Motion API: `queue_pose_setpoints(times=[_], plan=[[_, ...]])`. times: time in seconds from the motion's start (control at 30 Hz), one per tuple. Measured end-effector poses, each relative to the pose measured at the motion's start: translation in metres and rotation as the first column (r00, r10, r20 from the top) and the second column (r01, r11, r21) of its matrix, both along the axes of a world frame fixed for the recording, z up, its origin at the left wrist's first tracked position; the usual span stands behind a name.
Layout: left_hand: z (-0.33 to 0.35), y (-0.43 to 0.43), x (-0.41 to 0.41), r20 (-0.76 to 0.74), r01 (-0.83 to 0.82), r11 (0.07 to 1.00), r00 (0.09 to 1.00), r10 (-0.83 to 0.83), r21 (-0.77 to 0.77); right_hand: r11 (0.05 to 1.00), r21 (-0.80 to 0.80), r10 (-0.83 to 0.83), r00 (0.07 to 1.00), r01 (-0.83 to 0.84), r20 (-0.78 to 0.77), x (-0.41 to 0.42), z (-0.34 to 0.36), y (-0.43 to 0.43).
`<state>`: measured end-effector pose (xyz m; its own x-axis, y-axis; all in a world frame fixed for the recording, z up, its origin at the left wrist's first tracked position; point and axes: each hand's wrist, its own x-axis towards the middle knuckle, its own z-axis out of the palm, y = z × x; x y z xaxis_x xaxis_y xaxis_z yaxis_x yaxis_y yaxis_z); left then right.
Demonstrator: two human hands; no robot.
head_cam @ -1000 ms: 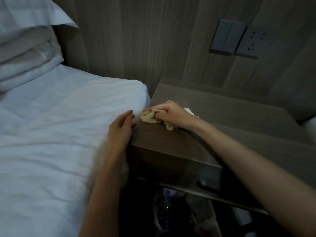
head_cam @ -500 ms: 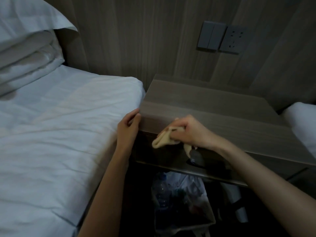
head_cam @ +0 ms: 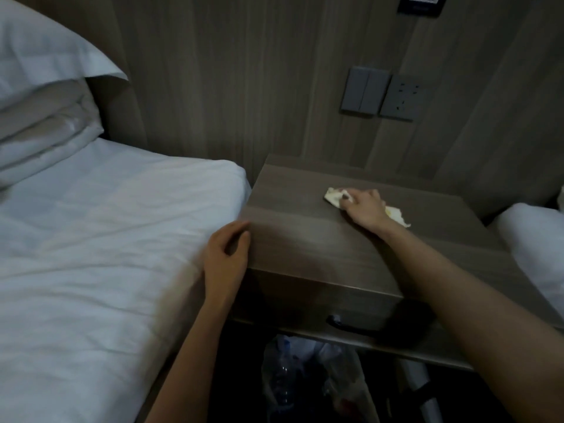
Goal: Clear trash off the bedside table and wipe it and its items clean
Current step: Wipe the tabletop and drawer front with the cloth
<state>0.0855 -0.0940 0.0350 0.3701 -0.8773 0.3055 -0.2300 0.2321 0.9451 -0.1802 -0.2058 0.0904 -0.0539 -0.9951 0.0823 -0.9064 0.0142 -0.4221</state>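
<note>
filling the left side, a white bed (head_cam: 91,239) runs right up to the wooden surface (head_cam: 305,239). the left hand (head_cam: 225,257) rests with loose, spread fingers against the surface's near left edge, holding nothing. further right, toward the back of the top, the right hand (head_cam: 364,209) presses down with bent fingers gripping a crumpled pale cloth (head_cam: 334,196), whose ends stick out on both sides, while a clear bag of trash (head_cam: 305,377) sits below the front edge.
</note>
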Motion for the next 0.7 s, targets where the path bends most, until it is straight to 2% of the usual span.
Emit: queue_pose_setpoints(times=[0.17,0.3,0.4,0.47,0.6,0.7], plan=[[0.002,-0.001,0.0,0.007,-0.008,1.0,1.0,0.008,-0.016,0.957,0.004,0.29,0.956,-0.29,0.049,0.039,0.0,0.007],[0.001,0.001,0.001,-0.021,-0.006,1.0,1.0,0.006,0.017,0.873,-0.046,0.487,0.866,-0.485,0.115,0.052,0.004,0.066],[0.004,0.006,-0.002,-0.029,-0.035,0.999,0.999,0.035,0.008,0.829,-0.063,0.559,0.814,-0.556,0.157,0.047,0.003,0.119],[0.006,0.01,-0.004,0.052,-0.079,0.995,0.995,0.083,-0.061,0.812,-0.086,0.581,0.788,-0.577,0.203,0.042,0.001,0.153],[0.006,0.02,-0.008,0.347,-0.117,0.974,0.921,0.179,-0.193,0.788,-0.14,0.615,0.76,-0.599,0.21,0.025,0.006,0.196],[0.005,0.027,-0.014,0.451,-0.103,0.967,0.869,0.202,-0.233,0.794,-0.346,0.568,0.813,-0.5,0.131,0.004,0.022,0.201]])
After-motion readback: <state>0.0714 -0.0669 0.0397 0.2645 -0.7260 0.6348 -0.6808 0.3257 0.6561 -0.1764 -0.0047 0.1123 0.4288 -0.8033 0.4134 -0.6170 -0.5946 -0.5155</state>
